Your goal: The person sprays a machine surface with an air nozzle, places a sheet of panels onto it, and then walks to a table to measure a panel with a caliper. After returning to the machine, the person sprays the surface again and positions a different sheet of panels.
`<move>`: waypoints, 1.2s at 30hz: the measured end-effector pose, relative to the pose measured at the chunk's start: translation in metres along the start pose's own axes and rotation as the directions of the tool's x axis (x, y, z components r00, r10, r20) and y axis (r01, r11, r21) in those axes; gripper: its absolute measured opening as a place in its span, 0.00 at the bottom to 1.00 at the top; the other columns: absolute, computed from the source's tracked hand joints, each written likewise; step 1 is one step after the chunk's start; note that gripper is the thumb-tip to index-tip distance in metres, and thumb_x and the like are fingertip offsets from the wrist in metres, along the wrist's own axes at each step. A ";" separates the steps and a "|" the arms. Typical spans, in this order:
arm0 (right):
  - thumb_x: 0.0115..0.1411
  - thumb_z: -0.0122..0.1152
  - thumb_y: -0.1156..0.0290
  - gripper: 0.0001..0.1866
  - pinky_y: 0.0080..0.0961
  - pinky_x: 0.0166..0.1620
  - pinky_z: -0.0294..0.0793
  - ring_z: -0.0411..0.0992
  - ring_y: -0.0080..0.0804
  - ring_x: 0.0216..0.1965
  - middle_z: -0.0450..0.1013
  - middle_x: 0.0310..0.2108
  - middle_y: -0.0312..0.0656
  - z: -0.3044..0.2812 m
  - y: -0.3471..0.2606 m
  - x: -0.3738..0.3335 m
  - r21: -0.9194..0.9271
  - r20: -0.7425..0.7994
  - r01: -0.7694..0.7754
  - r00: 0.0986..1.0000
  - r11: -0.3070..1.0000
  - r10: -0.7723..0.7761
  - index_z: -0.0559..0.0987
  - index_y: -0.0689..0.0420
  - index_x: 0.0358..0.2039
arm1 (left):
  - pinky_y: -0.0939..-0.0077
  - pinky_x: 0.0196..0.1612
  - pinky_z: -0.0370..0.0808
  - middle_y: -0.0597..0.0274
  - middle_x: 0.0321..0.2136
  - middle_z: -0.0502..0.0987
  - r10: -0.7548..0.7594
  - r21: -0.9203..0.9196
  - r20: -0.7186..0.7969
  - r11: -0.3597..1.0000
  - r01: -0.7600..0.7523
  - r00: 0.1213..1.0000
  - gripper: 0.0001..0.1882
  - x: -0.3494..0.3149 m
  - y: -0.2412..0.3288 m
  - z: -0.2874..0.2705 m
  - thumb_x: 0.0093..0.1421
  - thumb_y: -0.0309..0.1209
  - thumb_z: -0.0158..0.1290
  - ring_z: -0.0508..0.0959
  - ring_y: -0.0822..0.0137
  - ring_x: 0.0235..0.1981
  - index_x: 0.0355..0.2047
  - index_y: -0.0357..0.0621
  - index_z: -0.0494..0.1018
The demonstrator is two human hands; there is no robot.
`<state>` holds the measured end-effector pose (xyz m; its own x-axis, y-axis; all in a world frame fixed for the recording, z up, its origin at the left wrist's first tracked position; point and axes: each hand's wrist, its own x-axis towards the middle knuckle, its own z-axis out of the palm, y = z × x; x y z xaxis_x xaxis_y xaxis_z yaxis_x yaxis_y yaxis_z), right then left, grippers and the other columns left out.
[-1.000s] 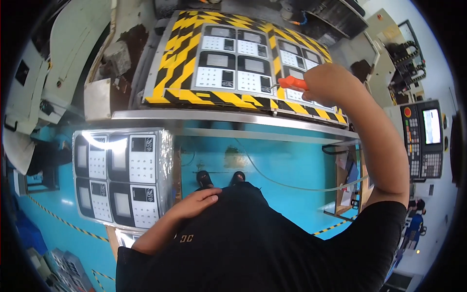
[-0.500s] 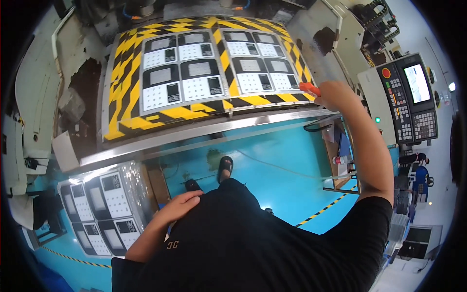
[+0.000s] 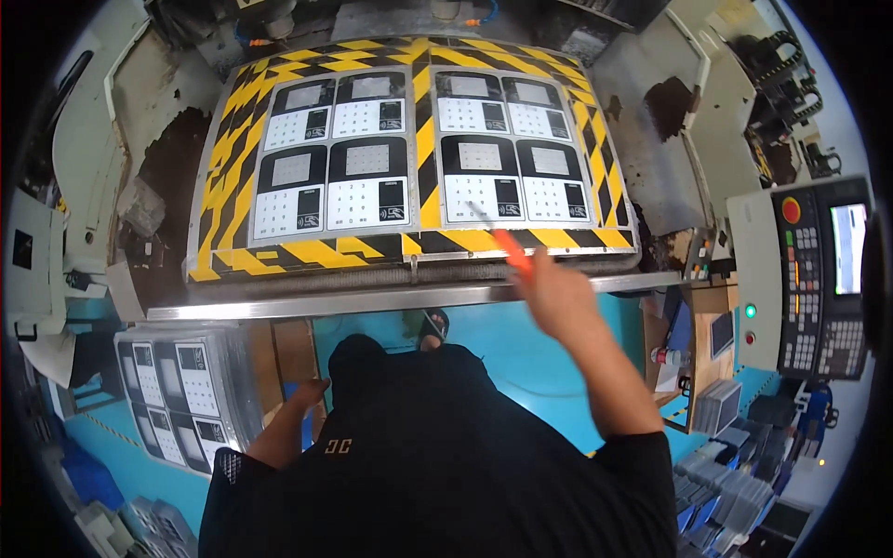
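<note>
My right hand [image 3: 558,296] is closed around an orange air blow gun [image 3: 513,256]. Its thin dark nozzle points up and left over the near edge of the right-hand printed panel sheet [image 3: 479,186]. Keypad-like panels in black and white fill this sheet and a second printed sheet [image 3: 367,191] to its left. Both lie flat on a machine bed [image 3: 326,249] bordered with yellow-and-black tape. Low at my left side hangs my left hand [image 3: 314,392], beside my black shirt; its fingers are too small and partly hidden to read.
A metal rail [image 3: 326,302] runs along the bed's front. To the right stands a control panel [image 3: 809,279] with a screen and red button. A wrapped stack of printed sheets [image 3: 186,391] is at lower left. Grey stacked parts [image 3: 721,405] sit at lower right.
My right hand has swung left and nearer with the blow gun, from the bed's right corner to its front middle. My left hand has dropped away from my shirt front to my side.
</note>
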<state>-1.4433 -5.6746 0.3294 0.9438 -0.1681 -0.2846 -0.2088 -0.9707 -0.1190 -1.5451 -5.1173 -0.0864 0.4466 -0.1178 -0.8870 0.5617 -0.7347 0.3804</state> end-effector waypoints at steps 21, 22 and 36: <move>0.64 0.53 0.54 0.22 0.51 0.38 0.76 0.78 0.59 0.36 0.77 0.31 0.62 0.057 0.097 0.140 0.296 -0.143 -0.263 0.938 0.918 0.315 0.67 0.62 0.45 | 0.57 0.56 0.68 0.41 0.52 0.74 -0.050 -0.267 0.048 0.962 0.062 0.998 0.30 -0.014 0.080 -0.033 0.66 0.50 0.46 0.73 0.48 0.55 0.51 0.33 0.74; 0.64 0.54 0.53 0.23 0.52 0.39 0.75 0.77 0.60 0.38 0.77 0.32 0.62 0.059 0.073 0.155 0.214 -0.116 -0.204 0.966 0.955 0.232 0.67 0.62 0.46 | 0.57 0.56 0.68 0.39 0.52 0.74 -0.022 -0.095 0.038 0.995 0.025 0.999 0.30 -0.005 0.064 -0.035 0.66 0.50 0.46 0.73 0.47 0.55 0.50 0.33 0.74; 0.64 0.51 0.54 0.24 0.52 0.42 0.76 0.77 0.59 0.42 0.76 0.39 0.64 0.013 0.022 0.258 0.260 -0.225 -0.143 0.953 0.955 0.204 0.66 0.64 0.47 | 0.57 0.53 0.69 0.40 0.47 0.77 -0.088 -0.336 0.014 0.938 0.087 0.996 0.29 0.009 0.030 -0.021 0.66 0.50 0.46 0.76 0.47 0.49 0.46 0.31 0.75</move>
<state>-1.2078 -5.7375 0.2409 0.9142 -0.3972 -0.0811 -0.4012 -0.8582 -0.3202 -1.5100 -5.1264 -0.0773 0.3860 -0.0621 -0.9204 0.7999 -0.4744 0.3675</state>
